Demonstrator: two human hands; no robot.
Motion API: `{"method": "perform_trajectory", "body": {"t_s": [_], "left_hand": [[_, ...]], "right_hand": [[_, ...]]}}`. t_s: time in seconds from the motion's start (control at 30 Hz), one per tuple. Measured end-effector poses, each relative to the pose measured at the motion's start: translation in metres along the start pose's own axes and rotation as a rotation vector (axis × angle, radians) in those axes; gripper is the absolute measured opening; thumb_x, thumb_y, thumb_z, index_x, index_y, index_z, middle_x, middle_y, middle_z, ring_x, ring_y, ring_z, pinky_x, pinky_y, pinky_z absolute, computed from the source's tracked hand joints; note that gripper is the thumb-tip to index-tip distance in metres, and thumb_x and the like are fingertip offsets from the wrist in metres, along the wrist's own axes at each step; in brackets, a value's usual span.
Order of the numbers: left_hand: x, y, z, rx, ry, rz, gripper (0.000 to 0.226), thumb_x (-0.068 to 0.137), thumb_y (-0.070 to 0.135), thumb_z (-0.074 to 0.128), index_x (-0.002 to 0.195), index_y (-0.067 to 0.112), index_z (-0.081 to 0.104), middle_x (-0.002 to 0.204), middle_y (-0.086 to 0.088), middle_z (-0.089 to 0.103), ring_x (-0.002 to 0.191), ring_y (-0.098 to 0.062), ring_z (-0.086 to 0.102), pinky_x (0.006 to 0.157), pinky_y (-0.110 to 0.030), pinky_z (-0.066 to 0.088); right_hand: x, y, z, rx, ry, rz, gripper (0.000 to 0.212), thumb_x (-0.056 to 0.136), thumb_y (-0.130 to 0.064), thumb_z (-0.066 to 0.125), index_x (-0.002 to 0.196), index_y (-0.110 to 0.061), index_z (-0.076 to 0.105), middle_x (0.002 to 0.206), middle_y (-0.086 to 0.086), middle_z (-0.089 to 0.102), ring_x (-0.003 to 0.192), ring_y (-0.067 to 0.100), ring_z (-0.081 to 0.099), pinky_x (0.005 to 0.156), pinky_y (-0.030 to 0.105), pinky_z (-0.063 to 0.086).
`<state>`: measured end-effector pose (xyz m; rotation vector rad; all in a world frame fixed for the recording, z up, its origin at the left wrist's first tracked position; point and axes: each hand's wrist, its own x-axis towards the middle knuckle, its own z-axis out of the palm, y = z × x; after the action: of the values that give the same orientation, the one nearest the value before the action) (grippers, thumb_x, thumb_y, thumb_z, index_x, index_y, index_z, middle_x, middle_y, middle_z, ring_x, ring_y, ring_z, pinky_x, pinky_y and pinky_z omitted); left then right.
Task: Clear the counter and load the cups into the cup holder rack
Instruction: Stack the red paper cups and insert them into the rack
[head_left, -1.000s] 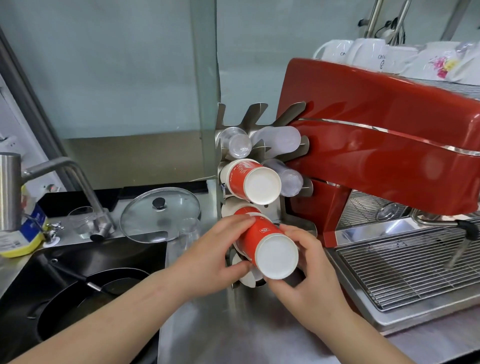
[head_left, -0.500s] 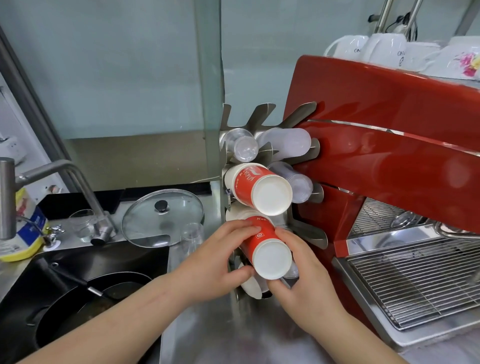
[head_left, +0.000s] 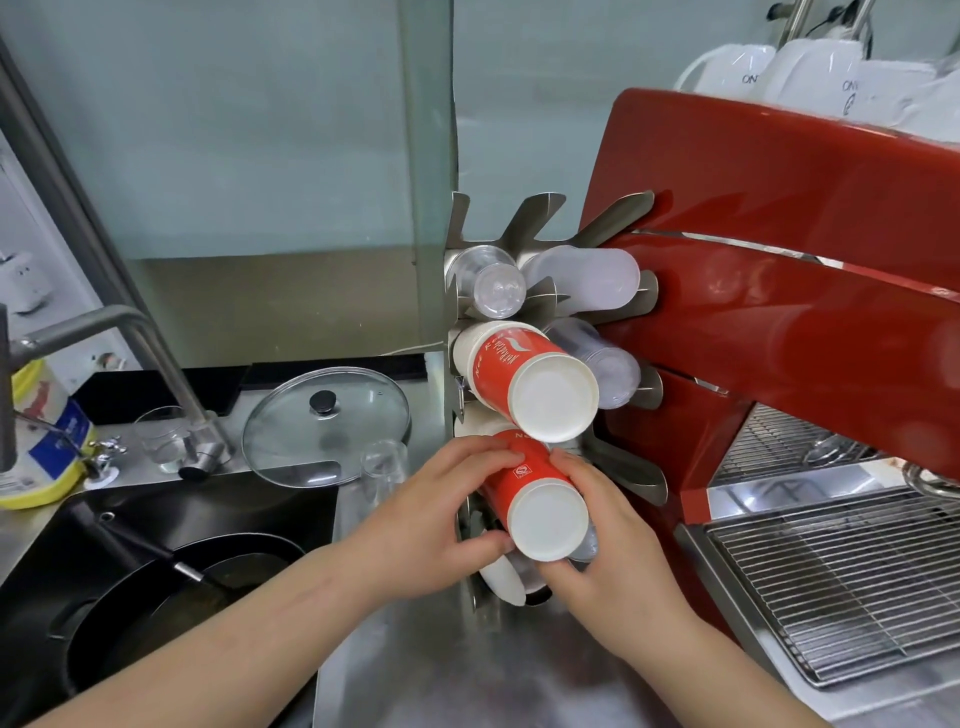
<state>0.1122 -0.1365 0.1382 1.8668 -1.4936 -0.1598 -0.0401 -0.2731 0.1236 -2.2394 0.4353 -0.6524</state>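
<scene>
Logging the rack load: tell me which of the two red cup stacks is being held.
The lower red stack, gripped by the left hand and right hand. The upper red stack sits untouched in the rack above it.

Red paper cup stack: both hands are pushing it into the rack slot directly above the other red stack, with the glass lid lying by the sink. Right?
Not quite. The head view shows the left hand and right hand holding the red paper cup stack at a rack slot directly below the other red stack, not above it. The glass lid does lie by the sink.
</scene>
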Motion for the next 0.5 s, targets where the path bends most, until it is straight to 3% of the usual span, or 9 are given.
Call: {"method": "perform_trajectory", "body": {"t_s": [0.33, 0.5], "left_hand": [[0.001, -0.002, -0.007, 0.001, -0.024, -0.011, 0.063, 0.077, 0.035, 0.064, 0.138, 0.036, 0.046, 0.140, 0.022, 0.039, 0.131, 0.010, 0.035, 0.104, -0.003, 0.022], [0.002, -0.002, -0.009, 0.076, -0.054, -0.012, 0.065, 0.081, 0.028, 0.066, 0.142, 0.030, 0.042, 0.145, 0.014, 0.039, 0.133, 0.004, 0.035, 0.106, -0.002, 0.019]], "right_hand": [[0.003, -0.012, -0.009, -0.120, -0.046, 0.010, 0.070, 0.078, -0.035, 0.073, 0.139, -0.040, 0.040, 0.135, -0.025, 0.047, 0.127, -0.003, 0.044, 0.107, 0.027, 0.040], [0.010, -0.022, -0.017, -0.317, -0.147, 0.010, 0.045, 0.079, -0.046, 0.062, 0.122, -0.041, 0.048, 0.114, -0.022, 0.058, 0.105, 0.002, 0.054, 0.079, 0.020, 0.042]]}}
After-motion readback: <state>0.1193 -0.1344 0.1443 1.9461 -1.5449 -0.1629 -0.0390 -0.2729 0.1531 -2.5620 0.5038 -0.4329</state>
